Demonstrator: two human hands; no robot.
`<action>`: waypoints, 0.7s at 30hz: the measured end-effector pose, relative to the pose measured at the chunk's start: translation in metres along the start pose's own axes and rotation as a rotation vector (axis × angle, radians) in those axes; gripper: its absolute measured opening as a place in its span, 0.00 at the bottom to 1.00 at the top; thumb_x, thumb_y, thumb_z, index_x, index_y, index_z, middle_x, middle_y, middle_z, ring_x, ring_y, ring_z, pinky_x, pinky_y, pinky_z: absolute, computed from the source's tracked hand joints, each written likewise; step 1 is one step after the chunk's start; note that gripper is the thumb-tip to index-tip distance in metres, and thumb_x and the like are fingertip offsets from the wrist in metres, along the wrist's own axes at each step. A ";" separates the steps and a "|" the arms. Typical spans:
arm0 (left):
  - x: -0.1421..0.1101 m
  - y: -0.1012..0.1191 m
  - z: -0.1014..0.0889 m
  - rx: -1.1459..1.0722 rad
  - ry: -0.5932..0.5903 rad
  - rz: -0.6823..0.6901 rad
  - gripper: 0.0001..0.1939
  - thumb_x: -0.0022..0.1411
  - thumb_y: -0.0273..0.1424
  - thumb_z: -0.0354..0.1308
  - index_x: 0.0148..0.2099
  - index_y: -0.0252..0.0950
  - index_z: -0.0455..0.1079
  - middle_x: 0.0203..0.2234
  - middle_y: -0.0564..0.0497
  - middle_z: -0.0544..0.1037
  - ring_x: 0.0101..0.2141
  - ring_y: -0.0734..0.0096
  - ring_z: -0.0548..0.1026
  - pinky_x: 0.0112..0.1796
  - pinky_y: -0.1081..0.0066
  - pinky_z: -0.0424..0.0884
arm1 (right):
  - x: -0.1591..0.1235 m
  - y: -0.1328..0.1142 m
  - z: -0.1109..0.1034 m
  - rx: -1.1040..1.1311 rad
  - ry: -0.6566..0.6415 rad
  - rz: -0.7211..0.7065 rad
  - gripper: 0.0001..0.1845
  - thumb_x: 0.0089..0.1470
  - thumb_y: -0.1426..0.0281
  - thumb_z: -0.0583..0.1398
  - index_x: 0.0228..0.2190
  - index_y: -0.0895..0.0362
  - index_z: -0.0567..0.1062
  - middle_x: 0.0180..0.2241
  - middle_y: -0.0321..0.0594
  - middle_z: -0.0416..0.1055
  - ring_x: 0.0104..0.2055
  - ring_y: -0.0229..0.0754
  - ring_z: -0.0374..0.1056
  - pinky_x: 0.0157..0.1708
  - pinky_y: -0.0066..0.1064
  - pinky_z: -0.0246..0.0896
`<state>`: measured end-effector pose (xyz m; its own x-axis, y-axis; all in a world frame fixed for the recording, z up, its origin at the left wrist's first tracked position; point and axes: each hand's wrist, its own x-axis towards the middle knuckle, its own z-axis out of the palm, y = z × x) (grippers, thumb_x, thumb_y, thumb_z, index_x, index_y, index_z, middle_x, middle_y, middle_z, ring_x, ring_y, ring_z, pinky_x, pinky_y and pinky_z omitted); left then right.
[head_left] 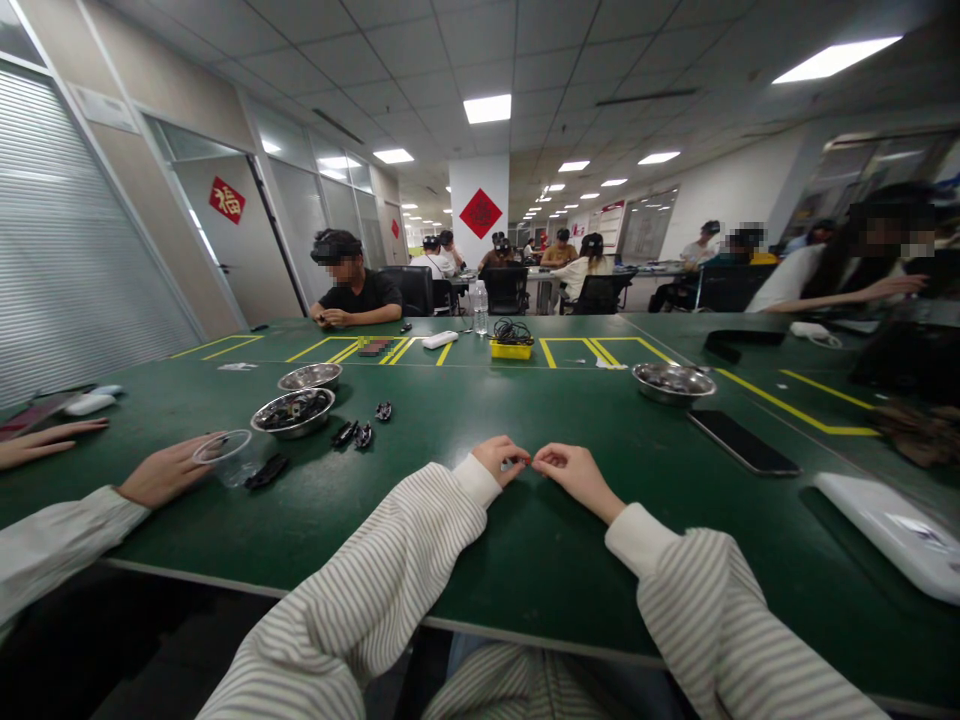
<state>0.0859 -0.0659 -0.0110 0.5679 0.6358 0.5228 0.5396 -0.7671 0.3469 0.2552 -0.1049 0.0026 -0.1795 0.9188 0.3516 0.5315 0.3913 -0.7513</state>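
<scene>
Item 1, left hand (501, 460): bare, narrow, thumb and fingers curled together, apparently pinching a tiny dark and reddish piece (527, 461), too small to identify.

Item 2, right hand (564, 468): bare, at 3 o'clock from the left, fingertips drawn in close; whether they also grip the piece cannot be told.

Step in hand, as judged: close two-handed fingertip work. The next move calls for a light, steady pinch and good alignment.

Location of piece: at the left fingertips, between the two hands, above the green tabletop (540, 570).

Surroundings, with the hands as dial centre:
- 10 o'clock: small glossy black parts (363, 436); farther out, a round steel bowl of dark parts (292, 413).
- 9 o'clock: clear plastic cup (229, 460), beside a co-worker's hand (166, 473).
- 12 o'clock: yellow plastic box (511, 351) with black cable (512, 332).
- 2 o'clock: second filled steel bowl (673, 396).
- 3 o'clock: black flat phone (742, 442).
- 4 o'clock: white rounded case (877, 525).
</scene>
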 end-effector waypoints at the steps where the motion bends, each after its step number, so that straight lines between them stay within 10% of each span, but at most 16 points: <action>1: 0.002 -0.004 -0.001 0.046 -0.008 -0.037 0.08 0.51 0.30 0.51 0.34 0.38 0.70 0.26 0.52 0.69 0.28 0.78 0.67 0.33 0.77 0.64 | 0.000 0.000 0.000 -0.028 -0.002 -0.004 0.10 0.41 0.65 0.57 0.23 0.60 0.72 0.21 0.38 0.70 0.24 0.37 0.66 0.25 0.26 0.59; 11: 0.009 -0.082 -0.046 0.418 -0.107 -0.599 0.09 0.50 0.29 0.51 0.35 0.39 0.69 0.29 0.51 0.68 0.33 0.72 0.67 0.33 0.75 0.62 | -0.002 -0.001 -0.002 -0.122 -0.083 -0.016 0.10 0.43 0.68 0.54 0.24 0.59 0.73 0.21 0.38 0.70 0.23 0.35 0.65 0.25 0.25 0.57; 21: 0.004 -0.099 -0.051 0.505 -0.099 -0.701 0.18 0.52 0.30 0.49 0.47 0.40 0.62 0.35 0.49 0.68 0.38 0.68 0.65 0.37 0.73 0.61 | -0.002 0.001 -0.001 -0.111 -0.091 -0.040 0.10 0.43 0.68 0.54 0.24 0.60 0.73 0.21 0.37 0.70 0.23 0.35 0.64 0.25 0.24 0.56</action>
<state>0.0031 0.0082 -0.0039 0.0401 0.9701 0.2394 0.9832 -0.0810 0.1638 0.2567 -0.1061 0.0014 -0.2742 0.9054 0.3241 0.6096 0.4243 -0.6696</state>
